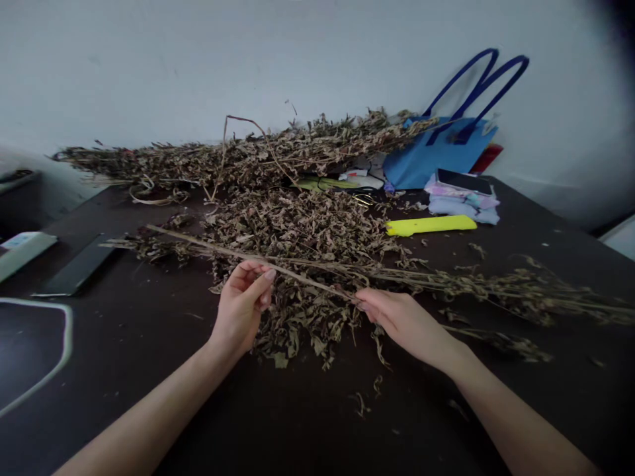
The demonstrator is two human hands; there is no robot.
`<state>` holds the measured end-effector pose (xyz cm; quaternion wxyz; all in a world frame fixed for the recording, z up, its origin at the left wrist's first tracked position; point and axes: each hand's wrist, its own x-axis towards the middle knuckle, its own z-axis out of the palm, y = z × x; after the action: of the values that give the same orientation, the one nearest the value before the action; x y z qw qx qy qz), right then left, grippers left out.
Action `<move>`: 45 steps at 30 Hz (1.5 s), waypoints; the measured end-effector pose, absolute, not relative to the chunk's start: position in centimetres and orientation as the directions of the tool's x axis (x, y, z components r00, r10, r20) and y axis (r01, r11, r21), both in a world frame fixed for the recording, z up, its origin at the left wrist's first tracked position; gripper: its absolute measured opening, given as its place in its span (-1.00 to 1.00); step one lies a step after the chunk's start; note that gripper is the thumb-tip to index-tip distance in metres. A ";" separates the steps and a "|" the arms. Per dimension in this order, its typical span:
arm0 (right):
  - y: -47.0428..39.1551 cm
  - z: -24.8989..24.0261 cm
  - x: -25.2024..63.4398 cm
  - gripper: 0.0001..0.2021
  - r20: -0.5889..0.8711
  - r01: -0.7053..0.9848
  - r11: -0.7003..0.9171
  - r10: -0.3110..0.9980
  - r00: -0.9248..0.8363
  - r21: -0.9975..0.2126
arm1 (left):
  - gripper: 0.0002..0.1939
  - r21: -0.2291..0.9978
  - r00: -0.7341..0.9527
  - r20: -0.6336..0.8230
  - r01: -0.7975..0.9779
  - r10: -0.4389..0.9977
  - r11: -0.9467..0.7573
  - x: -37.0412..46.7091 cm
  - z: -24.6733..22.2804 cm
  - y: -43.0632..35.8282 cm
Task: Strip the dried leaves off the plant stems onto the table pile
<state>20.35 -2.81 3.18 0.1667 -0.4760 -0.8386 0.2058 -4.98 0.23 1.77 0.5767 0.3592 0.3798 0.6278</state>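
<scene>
A long dried plant stem (307,281) slants across the pile of dried leaves (302,221), mostly bare toward its upper left end. My left hand (243,301) pinches it near the middle between thumb and fingers. Around its lower right part my right hand (397,320) is closed, its fingertips partly hidden. To the right, a leafy dried stalk (501,340) trails past the right wrist. Just behind the held stem, a few more dried stalks (496,291) lie across the table.
A big bundle of dried plants (297,149) rests along the wall. At the back right are a blue bag (426,155), a phone (464,182) on folded cloth (461,205) and a yellow strip (431,225). A dark flat object (74,268) lies left on the dark table (163,344).
</scene>
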 end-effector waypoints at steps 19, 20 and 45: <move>-3.1 2.5 19.5 -0.78 0.096 0.771 0.510 0.852 -0.515 -0.382 | -0.85 0.986 0.124 -0.020 -0.162 0.992 0.040 -3.5 0.8 -1.0; -3.1 2.4 19.5 -0.77 0.099 0.773 0.510 0.852 -0.513 -0.378 | -0.85 0.990 0.123 -0.018 -0.135 0.992 0.035 -3.5 0.8 -1.0; -3.2 2.1 19.7 -0.80 0.243 0.757 0.520 0.854 -0.459 -0.396 | -0.62 0.980 0.141 -0.133 0.169 0.981 0.108 -4.7 1.0 -0.5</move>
<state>19.73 -3.18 2.15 0.2091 -0.4762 -0.8462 0.1161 -4.67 -0.47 0.96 0.5242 0.5440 0.5286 0.3871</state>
